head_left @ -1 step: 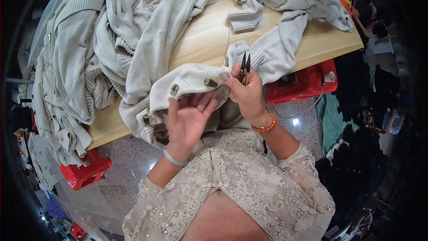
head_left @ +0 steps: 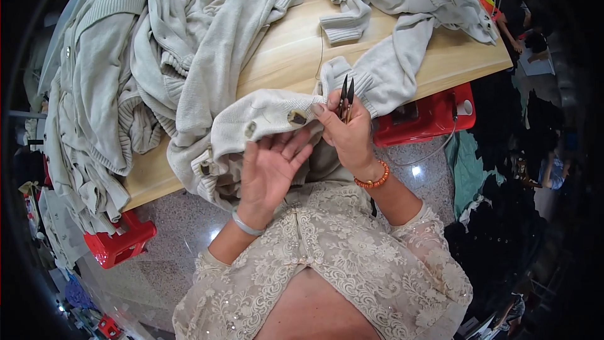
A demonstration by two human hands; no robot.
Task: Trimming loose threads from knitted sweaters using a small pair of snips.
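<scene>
With 12 o'clock at the top of the head view, the lower fold of the pale grey sweater drops out of sight behind the left hand, and its far end is hard to tell from the other knitwear heaped from 10 to 1 o'clock on the wooden table. Dark olive patches dot the held cloth, one at 9 o'clock from the right thumb; whether they are buttons or holes is too small to make out. The handles of the snips are partly covered by the right hand, and the red stool at 2 o'clock is cut across by the table edge. Black cloth at 4 o'clock fades into the dark rim. The sweater lies at 9 o'clock from the right fingertips, which pinch its edge between thumb and forefinger, while the same hand grips the snips with both blades pointing to 12. From the left palm the sweater sits at 12 o'clock; those fingers are loosely spread and half curled, gripping nothing visible, and whether their tips touch the cloth cannot be told. The left hand is turned palm up, its wrist in a pale bangle below; the right forearm, wearing orange beads, slants in from 4 o'clock toward the held edge.
</scene>
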